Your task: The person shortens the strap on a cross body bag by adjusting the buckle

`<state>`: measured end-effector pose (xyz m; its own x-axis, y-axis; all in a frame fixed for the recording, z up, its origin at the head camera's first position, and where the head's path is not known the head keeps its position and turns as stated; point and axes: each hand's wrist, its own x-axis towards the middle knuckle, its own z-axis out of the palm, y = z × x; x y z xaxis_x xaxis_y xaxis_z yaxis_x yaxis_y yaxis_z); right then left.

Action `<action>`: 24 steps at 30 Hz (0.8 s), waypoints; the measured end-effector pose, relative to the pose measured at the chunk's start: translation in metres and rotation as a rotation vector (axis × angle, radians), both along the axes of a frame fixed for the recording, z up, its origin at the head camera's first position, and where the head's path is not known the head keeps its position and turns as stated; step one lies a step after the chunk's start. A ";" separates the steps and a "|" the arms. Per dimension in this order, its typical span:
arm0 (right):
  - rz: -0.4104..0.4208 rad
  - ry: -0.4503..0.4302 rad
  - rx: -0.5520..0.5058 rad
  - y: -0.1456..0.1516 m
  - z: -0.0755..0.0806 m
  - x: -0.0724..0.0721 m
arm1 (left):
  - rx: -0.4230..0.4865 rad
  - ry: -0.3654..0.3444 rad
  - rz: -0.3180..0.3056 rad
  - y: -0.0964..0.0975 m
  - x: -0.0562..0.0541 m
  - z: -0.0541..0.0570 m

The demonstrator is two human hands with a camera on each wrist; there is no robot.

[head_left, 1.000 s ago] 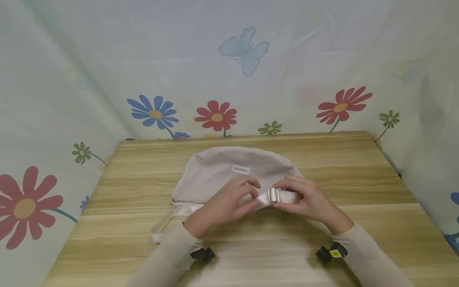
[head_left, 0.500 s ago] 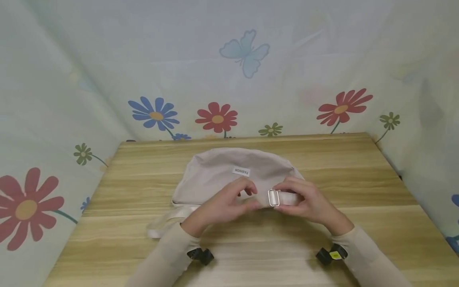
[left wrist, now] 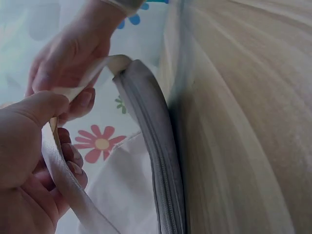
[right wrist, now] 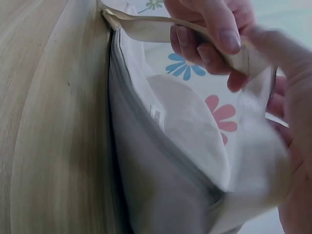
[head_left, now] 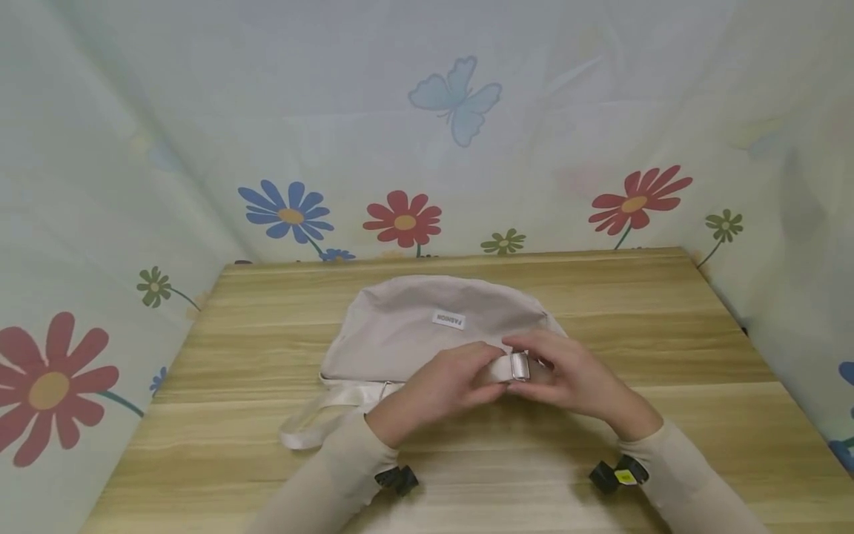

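Note:
A pale pinkish-beige bag (head_left: 400, 334) with a small "FASHION" label (head_left: 450, 320) lies on the wooden table in the head view. Its zipper (left wrist: 156, 156) runs along the near edge in the left wrist view. My left hand (head_left: 447, 382) pinches the bag's strap (head_left: 498, 368) between thumb and fingers, just left of a metal slider buckle (head_left: 520, 366). On the buckle's other side, my right hand (head_left: 577, 378) grips the strap, thumb below and fingers above. The two hands nearly meet at the buckle. Part of the strap is hidden behind the left fingers.
A loose strap loop (head_left: 300, 437) trails on the table (head_left: 667, 326) left of the bag. Black wrist devices (head_left: 403, 480) sit under both sleeves. A flower-printed cloth (head_left: 320, 111) surrounds the table at the back and sides.
My left hand loosened, then moved right and took the strap beside the buckle. The buckle shifted slightly right. My right hand stayed almost in place, and the bag has not moved.

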<state>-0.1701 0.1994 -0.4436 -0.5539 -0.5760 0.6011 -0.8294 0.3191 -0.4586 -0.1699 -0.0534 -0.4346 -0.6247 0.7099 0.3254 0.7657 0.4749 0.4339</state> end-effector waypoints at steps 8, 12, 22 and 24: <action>0.010 -0.032 0.011 0.003 0.002 -0.001 | -0.071 0.031 0.051 -0.011 0.000 -0.002; -0.017 -0.157 0.012 0.012 0.006 0.001 | -0.092 0.003 0.113 -0.025 0.000 -0.003; -0.048 -0.331 0.092 0.023 0.015 0.004 | -0.032 0.127 0.147 -0.054 -0.002 -0.008; -0.049 -0.339 0.090 0.027 0.017 0.004 | -0.018 0.136 0.164 -0.061 -0.002 -0.008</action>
